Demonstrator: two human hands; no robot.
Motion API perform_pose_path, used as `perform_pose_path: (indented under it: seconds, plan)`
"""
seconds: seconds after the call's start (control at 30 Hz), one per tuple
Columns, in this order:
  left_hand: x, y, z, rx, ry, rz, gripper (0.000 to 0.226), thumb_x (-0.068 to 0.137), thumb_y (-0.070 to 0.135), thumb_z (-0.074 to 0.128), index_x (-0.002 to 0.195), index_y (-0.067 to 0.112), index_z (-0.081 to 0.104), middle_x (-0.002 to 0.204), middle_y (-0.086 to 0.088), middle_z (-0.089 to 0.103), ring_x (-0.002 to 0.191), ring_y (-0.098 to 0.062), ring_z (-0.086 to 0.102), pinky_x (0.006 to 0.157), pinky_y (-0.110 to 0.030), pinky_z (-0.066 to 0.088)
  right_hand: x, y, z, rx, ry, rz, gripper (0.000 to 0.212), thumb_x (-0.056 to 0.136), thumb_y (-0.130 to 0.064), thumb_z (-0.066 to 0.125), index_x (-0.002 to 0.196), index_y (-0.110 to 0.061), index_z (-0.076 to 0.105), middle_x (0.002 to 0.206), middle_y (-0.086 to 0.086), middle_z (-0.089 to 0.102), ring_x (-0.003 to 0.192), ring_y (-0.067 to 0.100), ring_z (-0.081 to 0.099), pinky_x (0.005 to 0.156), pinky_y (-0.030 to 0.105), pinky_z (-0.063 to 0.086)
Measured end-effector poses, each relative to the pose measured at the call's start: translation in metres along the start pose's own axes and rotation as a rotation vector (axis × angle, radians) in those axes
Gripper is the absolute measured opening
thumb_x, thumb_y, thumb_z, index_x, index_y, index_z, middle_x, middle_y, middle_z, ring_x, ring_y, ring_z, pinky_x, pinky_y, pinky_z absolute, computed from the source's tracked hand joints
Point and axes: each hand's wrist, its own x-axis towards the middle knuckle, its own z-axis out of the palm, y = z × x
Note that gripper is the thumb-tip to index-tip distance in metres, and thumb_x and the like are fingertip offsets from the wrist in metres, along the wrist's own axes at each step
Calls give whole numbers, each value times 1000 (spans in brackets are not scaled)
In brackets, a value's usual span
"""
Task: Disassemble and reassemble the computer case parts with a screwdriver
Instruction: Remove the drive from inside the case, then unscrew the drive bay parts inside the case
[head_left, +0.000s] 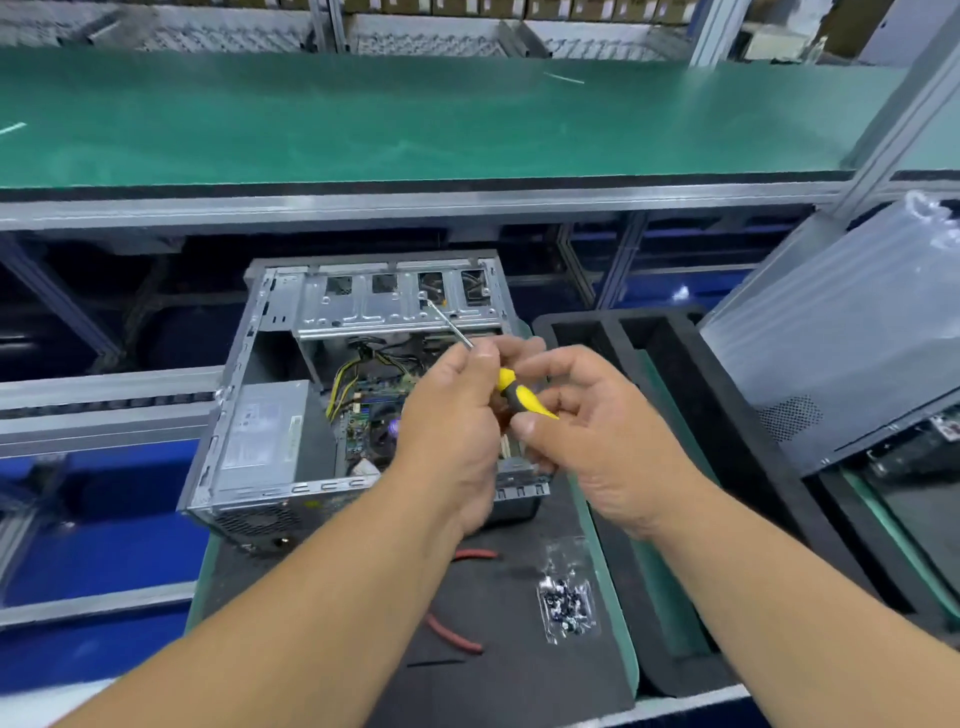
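Note:
An open computer case (260, 415) lies on its side on a dark mat, showing its power supply (265, 431), motherboard and yellow cables. A yellow-and-black screwdriver (522, 397) points up and left, its thin shaft tip touching the silver drive cage (363, 306) at the case's far end. My left hand (452, 415) pinches the shaft where it meets the handle. My right hand (587, 415) grips the handle from the right. Both hands hover over the case's right half and hide part of it.
A clear bag of small screws (567, 597) lies on the mat near me, beside red-handled pliers (457, 636). A black foam tray (675, 415) stands to the right, a second bagged computer case (852, 332) beyond it. A green shelf (415, 114) runs across above.

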Motion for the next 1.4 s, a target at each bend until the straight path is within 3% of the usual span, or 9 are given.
perform_pose_path:
  seconds: [0.1, 0.27, 0.4, 0.6, 0.77, 0.93, 1.1, 1.27, 1.4]
  plan:
    - [-11, -19, 6, 20, -66, -44, 26, 104, 26, 54, 109, 10, 74, 104, -10, 72, 88, -22, 64, 72, -35, 50, -16, 7, -29, 146, 127, -35, 19, 84, -9, 70, 101, -18, 70, 73, -1, 64, 58, 14, 49, 54, 27, 43]
    - [-35, -72, -3, -41, -163, -228, 19, 86, 23, 76, 102, 14, 80, 95, -12, 74, 69, -16, 63, 60, -25, 50, -39, 26, -77, 480, 174, 67, 2, 88, -27, 76, 88, -25, 76, 78, 7, 68, 58, 15, 44, 53, 26, 39]
    - [-45, -131, -34, 16, 133, -281, 19, 90, 0, 67, 108, 4, 72, 83, -14, 71, 63, -16, 62, 54, -24, 49, -51, 53, -104, 171, 238, 104, 13, 91, -36, 69, 79, -30, 69, 81, 1, 72, 61, 16, 50, 55, 28, 45]
    - [-58, -201, -66, 492, 420, -285, 13, 93, 1, 67, 100, 11, 73, 69, 0, 72, 59, -11, 61, 50, -22, 46, -69, 88, -115, -380, 21, 57, 13, 89, -44, 63, 87, -32, 65, 72, -7, 69, 59, 22, 57, 55, 26, 48]
    - [-65, -215, -56, 866, 386, -124, 20, 87, 8, 74, 86, 27, 71, 74, 7, 70, 60, 4, 59, 58, -9, 44, -76, 107, -113, -444, -39, 25, 6, 91, -34, 66, 86, -33, 64, 76, -9, 70, 55, 6, 48, 52, 15, 39]
    - [-70, -220, -51, 1047, 346, -66, 26, 90, 9, 70, 86, 34, 64, 78, 10, 68, 63, 5, 58, 61, -8, 43, -79, 119, -115, -481, -74, 16, 10, 94, -29, 67, 86, -34, 63, 79, -16, 70, 63, 9, 54, 59, 11, 42]
    - [-71, -228, -49, 1091, 356, -45, 30, 88, 13, 73, 79, 39, 60, 79, 14, 67, 69, 6, 59, 64, -7, 43, -77, 129, -116, -519, -72, 2, 5, 93, -36, 66, 89, -35, 64, 80, -14, 67, 71, 9, 57, 63, 12, 41]
    - [-66, -231, -47, 1117, 358, -28, 30, 90, 17, 72, 82, 42, 60, 88, 10, 67, 70, 1, 60, 74, -20, 51, -79, 141, -113, -526, -96, -10, 5, 91, -39, 65, 89, -36, 62, 85, -14, 66, 81, 10, 60, 71, 26, 43]
    - [-63, -232, -44, 1157, 329, -2, 24, 91, 19, 70, 88, 41, 63, 91, 14, 63, 73, 2, 58, 75, -21, 50, -80, 141, -114, -519, -73, -54, 6, 91, -42, 63, 91, -36, 62, 84, -15, 67, 80, 9, 60, 67, 19, 41]
